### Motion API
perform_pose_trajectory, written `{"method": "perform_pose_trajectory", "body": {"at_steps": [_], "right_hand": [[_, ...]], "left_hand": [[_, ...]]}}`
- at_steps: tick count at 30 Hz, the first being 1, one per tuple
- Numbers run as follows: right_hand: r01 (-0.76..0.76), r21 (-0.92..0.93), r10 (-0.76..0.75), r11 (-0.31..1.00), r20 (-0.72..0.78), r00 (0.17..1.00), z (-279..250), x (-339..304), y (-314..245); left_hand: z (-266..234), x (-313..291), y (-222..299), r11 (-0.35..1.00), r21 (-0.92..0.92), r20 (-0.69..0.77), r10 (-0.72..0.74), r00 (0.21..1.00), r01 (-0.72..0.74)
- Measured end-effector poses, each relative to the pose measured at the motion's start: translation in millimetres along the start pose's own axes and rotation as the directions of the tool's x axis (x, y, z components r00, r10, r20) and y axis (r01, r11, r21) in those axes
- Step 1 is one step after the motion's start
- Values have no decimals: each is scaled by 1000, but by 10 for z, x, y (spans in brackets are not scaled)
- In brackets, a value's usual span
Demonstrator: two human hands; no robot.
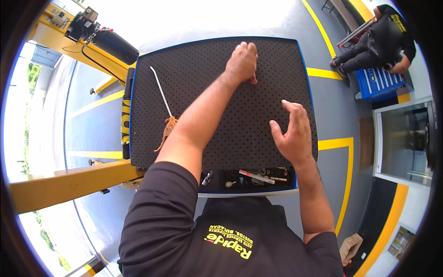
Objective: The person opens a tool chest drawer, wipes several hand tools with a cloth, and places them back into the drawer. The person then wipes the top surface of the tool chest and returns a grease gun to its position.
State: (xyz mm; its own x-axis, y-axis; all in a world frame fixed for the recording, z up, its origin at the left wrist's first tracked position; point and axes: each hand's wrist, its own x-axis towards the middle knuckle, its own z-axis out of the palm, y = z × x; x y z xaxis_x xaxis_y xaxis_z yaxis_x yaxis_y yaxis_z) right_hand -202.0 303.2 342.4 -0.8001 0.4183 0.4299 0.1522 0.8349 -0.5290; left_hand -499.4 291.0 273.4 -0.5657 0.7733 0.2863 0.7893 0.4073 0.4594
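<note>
My left hand reaches over the far part of a black perforated mat on top of a blue-edged tool cart. Its fingers are curled closed, and whatever they may hold is hidden. Over the mat's right side is my right hand, with thumb and fingers apart and nothing in it. A thin pale rod with a bent tip lies on the mat, left of my left forearm. At its near end is a tan, irregular piece, partly covered by that arm.
Below the mat's near edge, an open drawer holds a white-and-orange tube and several small metal tools. A yellow lift arm stands at the left. At the far right, a person in black is beside a blue tool cabinet.
</note>
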Motion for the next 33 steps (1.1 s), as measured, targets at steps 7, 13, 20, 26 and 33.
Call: {"method": "perform_pose_trajectory", "body": {"at_steps": [7, 13, 20, 26, 33], "right_hand": [[57, -358, -17, 932, 114, 993, -83, -809, 679], [1, -309, 36, 951, 115, 993, -98, -700, 681], [70, -371, 4, 926, 196, 981, 74, -243, 792], [98, -341, 48, 935, 396, 917, -161, -486, 946], [87, -328, 39, 941, 359, 932, -146, -491, 958]], "left_hand": [[218, 728, -124, 952, 152, 39, -274, 961, 266], [11, -674, 690, 998, -17, 150, -58, 987, 62], [54, -1778, 1234, 984, -159, -37, 75, 996, -80], [468, -355, 640, 994, -74, -234, 65, 970, -85], [717, 1162, 226, 982, 128, -185, -114, 976, 139]]}}
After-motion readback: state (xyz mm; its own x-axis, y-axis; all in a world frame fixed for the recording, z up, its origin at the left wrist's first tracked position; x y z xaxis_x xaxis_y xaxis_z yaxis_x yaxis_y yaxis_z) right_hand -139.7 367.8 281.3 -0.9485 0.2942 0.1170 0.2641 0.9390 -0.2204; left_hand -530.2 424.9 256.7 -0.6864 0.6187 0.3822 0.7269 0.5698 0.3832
